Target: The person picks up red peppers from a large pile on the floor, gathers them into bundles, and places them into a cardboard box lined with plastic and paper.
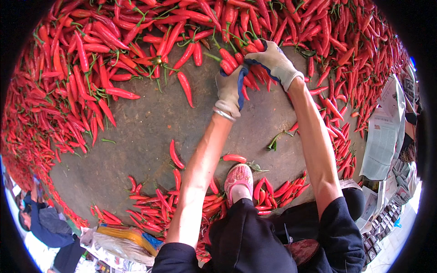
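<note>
My left hand [229, 88], in a grey knit glove with a blue coated palm, is closed around several red chili peppers [228, 60] whose green stems point away from me. My right hand [277, 65], gloved alike, grips another few red chilies [256, 45] right beside it. The two hands nearly touch just above the floor. More chilies [261, 73] hang or lie below the fingers; which of them are held is hidden. A metal bangle [224, 114] circles my left wrist. Beyond my hands rises the large heap of red chilies [191, 17].
Chilies [51, 112] curve along the left, and more [344, 41] along the right. Near my pink shoe [239, 177] lie loose chilies [153, 211] and a green sprig [273, 143] on the brown floor [146, 126]. Newspaper sheets [380, 146] lie right; another person [51, 221] is at lower left.
</note>
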### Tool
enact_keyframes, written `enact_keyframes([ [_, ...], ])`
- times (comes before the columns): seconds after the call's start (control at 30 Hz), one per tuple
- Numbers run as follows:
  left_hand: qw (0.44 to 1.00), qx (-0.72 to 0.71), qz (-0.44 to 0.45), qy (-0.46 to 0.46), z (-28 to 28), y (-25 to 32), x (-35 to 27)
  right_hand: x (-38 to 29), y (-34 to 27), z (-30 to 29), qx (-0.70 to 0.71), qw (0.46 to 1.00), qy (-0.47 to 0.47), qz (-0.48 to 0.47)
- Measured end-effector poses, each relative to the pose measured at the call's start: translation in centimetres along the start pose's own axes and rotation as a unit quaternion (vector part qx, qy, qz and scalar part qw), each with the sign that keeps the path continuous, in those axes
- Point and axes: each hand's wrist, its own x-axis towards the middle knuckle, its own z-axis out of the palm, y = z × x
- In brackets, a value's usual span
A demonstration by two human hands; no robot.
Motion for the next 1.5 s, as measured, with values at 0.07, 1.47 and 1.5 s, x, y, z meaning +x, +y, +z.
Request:
enact_keyframes([
  [0.07, 0.999, -0.04, -0.014, 0.005, 0.2, -0.9, -1.0, 0.0, 1.3, -0.5, 0.053, 0.996, -0.074, -0.018],
  [1.47, 0.962, 0.098, -0.186, -0.173, -6.8, 3.0, -7.4, -16.8, 0.6, 2.8, 0.563, 0.815, -0.085, 0.108],
  [1.5, 0.963, 0.094, -0.175, -0.181, -6.4, 3.5, -7.2, -16.9, -0.1, 2.4, 0.576, 0.809, -0.073, 0.092],
])
